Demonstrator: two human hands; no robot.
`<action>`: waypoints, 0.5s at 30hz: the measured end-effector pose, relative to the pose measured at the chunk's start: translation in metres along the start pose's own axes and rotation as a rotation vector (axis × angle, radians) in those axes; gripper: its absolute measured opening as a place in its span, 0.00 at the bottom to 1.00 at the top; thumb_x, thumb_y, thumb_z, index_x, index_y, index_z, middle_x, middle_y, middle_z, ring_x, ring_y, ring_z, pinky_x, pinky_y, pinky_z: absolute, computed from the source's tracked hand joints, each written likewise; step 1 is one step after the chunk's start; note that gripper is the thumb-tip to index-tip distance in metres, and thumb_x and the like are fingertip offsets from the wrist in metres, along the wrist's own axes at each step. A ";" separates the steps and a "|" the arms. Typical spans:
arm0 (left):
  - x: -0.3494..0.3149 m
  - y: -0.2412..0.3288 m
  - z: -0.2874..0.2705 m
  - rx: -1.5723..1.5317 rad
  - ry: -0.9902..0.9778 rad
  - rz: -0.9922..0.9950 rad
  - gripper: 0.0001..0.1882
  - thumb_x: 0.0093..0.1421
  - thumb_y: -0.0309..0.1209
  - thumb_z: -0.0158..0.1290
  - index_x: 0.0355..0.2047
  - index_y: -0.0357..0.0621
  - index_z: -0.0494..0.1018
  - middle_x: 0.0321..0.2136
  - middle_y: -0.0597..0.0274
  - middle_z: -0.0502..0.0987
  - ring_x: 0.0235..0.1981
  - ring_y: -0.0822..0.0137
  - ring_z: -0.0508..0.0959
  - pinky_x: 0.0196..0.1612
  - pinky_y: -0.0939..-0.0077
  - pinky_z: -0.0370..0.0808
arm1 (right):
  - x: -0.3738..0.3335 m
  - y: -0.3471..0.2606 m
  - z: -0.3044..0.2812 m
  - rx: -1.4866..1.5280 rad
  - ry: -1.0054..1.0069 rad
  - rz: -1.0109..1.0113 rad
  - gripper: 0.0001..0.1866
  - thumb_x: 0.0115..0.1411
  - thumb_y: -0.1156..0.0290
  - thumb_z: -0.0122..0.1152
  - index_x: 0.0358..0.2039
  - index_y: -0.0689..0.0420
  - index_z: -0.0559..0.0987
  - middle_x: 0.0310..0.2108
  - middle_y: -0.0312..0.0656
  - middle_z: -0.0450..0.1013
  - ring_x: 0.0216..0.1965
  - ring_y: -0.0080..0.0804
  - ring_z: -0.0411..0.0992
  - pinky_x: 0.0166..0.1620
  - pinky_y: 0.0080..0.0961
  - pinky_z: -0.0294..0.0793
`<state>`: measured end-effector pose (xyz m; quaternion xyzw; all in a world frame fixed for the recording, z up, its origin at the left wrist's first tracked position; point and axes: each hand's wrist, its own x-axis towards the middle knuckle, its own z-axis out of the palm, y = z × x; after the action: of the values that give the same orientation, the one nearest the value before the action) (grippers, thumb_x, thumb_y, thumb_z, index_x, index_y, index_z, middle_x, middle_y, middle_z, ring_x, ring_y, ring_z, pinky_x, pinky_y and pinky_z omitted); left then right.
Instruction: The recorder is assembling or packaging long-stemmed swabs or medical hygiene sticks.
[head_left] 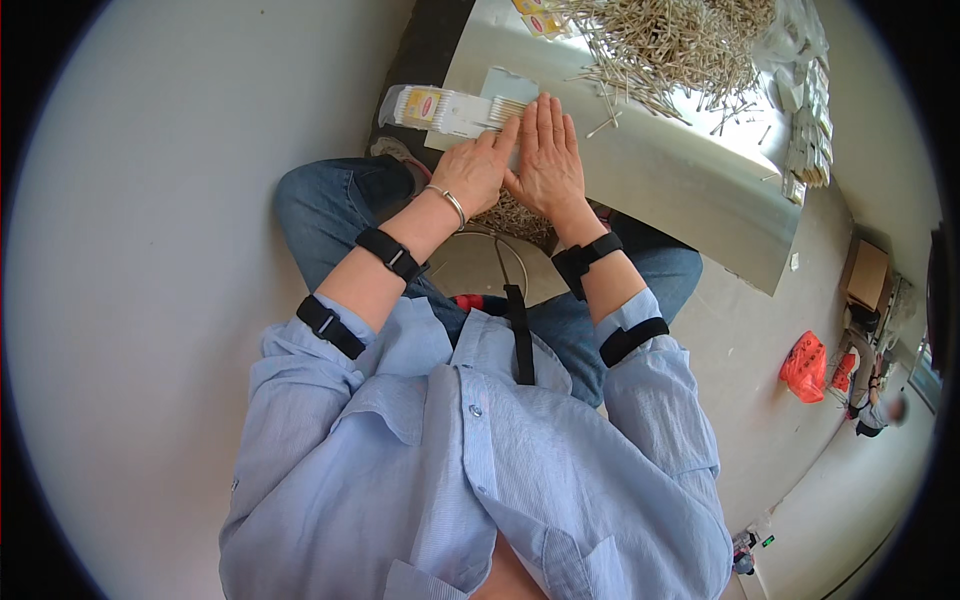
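Both my hands meet at the near edge of a metal-topped table [650, 170]. My right hand [550, 165] lies flat with its fingers stretched out, beside and partly over a short row of cotton swabs [507, 110]. Close against it, my left hand [475, 172] points its fingers at the same row; they look extended, and their undersides are hidden. To the left of the swabs lies a white strip of packaging [461, 113], touching a clear pack with a yellow and red label [420, 104]. A pale flat sheet [508, 83] sits just beyond the row.
A large heap of loose cotton swabs [680, 50] covers the table's far side. Filled packs [812, 130] are stacked at its right edge. More swabs [515, 215] lie below my hands, between my knees. A red bag [804, 367] and a cardboard box [867, 273] stand farther right.
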<state>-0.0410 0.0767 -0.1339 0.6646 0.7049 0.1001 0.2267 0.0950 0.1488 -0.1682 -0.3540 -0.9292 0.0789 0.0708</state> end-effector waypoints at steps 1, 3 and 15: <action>0.001 0.000 0.000 0.006 -0.005 0.005 0.41 0.49 0.23 0.54 0.64 0.40 0.50 0.40 0.46 0.73 0.38 0.50 0.78 0.42 0.60 0.76 | 0.000 0.000 0.000 0.000 0.001 0.001 0.47 0.56 0.43 0.45 0.65 0.68 0.51 0.68 0.57 0.43 0.70 0.50 0.39 0.69 0.41 0.37; 0.001 -0.001 0.000 0.009 -0.007 0.011 0.41 0.49 0.23 0.54 0.64 0.40 0.50 0.40 0.46 0.73 0.38 0.49 0.78 0.42 0.60 0.76 | 0.000 0.000 0.001 0.005 0.010 0.001 0.47 0.56 0.43 0.44 0.65 0.68 0.51 0.68 0.57 0.44 0.70 0.50 0.39 0.69 0.42 0.37; 0.008 0.000 -0.010 -0.008 -0.141 -0.042 0.44 0.51 0.25 0.54 0.66 0.43 0.45 0.44 0.43 0.73 0.42 0.47 0.77 0.44 0.57 0.76 | 0.000 -0.001 -0.001 -0.030 0.003 0.001 0.47 0.56 0.42 0.43 0.64 0.68 0.53 0.68 0.57 0.44 0.70 0.49 0.39 0.69 0.41 0.37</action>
<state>-0.0453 0.0857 -0.1263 0.6543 0.7005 0.0509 0.2803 0.0941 0.1481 -0.1673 -0.3555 -0.9301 0.0643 0.0670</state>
